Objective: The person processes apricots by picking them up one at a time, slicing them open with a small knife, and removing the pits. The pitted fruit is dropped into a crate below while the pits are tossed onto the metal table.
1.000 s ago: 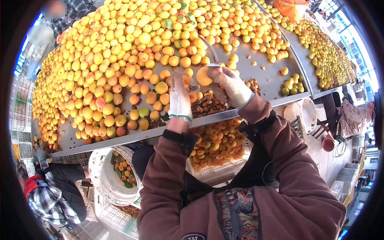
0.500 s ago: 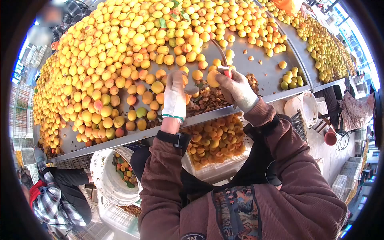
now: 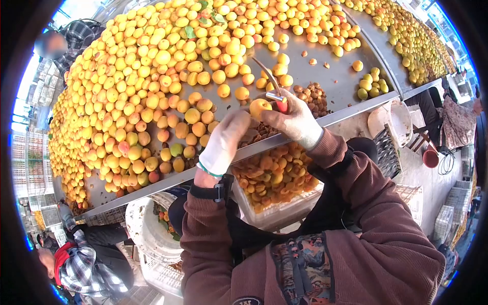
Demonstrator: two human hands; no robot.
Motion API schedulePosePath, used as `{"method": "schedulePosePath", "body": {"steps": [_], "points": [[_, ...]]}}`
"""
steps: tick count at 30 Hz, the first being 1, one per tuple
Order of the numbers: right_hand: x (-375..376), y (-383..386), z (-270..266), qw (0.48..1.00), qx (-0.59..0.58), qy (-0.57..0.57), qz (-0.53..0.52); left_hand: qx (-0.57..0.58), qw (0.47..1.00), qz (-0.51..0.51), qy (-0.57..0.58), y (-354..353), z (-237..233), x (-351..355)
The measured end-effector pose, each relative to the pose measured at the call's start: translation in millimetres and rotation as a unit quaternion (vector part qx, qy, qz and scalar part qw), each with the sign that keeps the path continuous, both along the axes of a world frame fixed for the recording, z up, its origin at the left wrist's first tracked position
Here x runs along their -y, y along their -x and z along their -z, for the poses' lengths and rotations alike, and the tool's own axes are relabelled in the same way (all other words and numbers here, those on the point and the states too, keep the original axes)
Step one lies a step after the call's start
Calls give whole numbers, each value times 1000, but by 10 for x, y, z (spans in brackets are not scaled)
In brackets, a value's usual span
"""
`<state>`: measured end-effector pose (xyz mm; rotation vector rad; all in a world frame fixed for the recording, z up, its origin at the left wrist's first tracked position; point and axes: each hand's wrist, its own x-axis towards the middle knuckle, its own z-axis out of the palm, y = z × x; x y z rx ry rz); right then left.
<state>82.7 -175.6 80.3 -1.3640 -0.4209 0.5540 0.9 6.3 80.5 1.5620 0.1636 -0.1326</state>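
My right hand (image 3: 300, 122), in a white glove, is closed round the red handle of a knife (image 3: 281, 104) with a long, curved blade pointing up and away. A yellow-orange apricot (image 3: 259, 108) sits between my hands, against my right thumb. My left hand (image 3: 227, 138), gloved with a green cuff edge, has its fingers closed at the apricot's near left side; its fingertips are partly hidden. Both hands are above the near edge of a metal table (image 3: 300, 68). Beyond them spreads a large heap of whole apricots (image 3: 147, 76). Brown pits (image 3: 314, 97) lie beside my right hand.
Below the table edge, a white crate (image 3: 277, 216) holds opened apricots (image 3: 274, 173). A white bucket (image 3: 140, 223) stands at left with fruit and leaves inside. Greenish apricots (image 3: 370, 85) sit apart at right. A person in a plaid shirt (image 3: 91, 269) is at lower left.
My left hand has moved right and nearer, tilting in to meet the apricot by my right hand. The apricot and knife have shifted slightly left. The view has turned a little.
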Motion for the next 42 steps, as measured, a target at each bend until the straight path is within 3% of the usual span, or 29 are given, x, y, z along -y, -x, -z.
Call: {"method": "schedulePosePath", "body": {"steps": [1, 2, 6, 8, 13, 15, 16, 17, 19, 27, 32, 34, 38, 41, 42], "points": [[0, 23, -26, 998, 30, 54, -2, -36, 969, -12, 244, 11, -33, 52], [-26, 72, -2, 1000, -16, 16, -10, -35, 970, -11, 242, 14, -40, 117], [-39, 138, 40, 999, 6, 15, -45, 18, 955, -43, 292, -15, 26, 214], [-11, 128, 21, 992, 124, 26, -13, 61, 947, -44, 312, -42, 52, 173], [5, 198, -31, 998, 58, -15, -10, 62, 948, -60, 308, -21, 183, 34], [-46, 256, 39, 977, -82, -193, -45, 53, 954, -39, 293, -14, 67, 100], [-29, 264, 32, 977, -83, -193, -42, 36, 947, -50, 314, 16, -2, 175], [-13, 264, 11, 990, -43, -124, -48, 19, 940, -61, 335, 31, -74, 228], [20, 224, 26, 998, 23, 0, -60, 17, 946, -57, 319, 39, -86, 234], [-22, 332, 14, 996, 76, 35, -9, 44, 957, -52, 282, 71, 42, 299], [-115, 408, 160, 994, 96, 39, 39, 51, 973, -143, 172, 62, 76, 379], [-128, 416, 121, 998, 28, 58, 20, 87, 978, -144, 124, 19, 217, 336], [-247, 397, 396, 999, 41, -4, 29, 108, 986, -126, 13, -4, 200, 238], [-242, 322, 335, 998, 38, 37, 42, 123, 981, -138, 54, -57, 262, 272], [-212, 245, 334, 983, 129, 127, 42, 122, 982, -136, 52, -66, 247, 261]]}}
